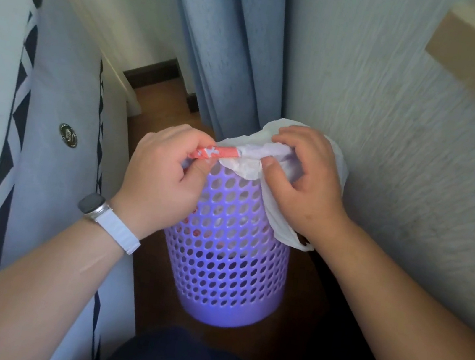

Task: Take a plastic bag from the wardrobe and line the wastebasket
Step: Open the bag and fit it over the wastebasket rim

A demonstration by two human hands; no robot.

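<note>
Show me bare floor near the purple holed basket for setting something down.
Bare wooden floor lies behind the purple perforated plastic wastebasket, between the grey upholstered furniture and blue curtain. Its right side is crowded: the white plastic bag hangs beside the textured wall.
</note>
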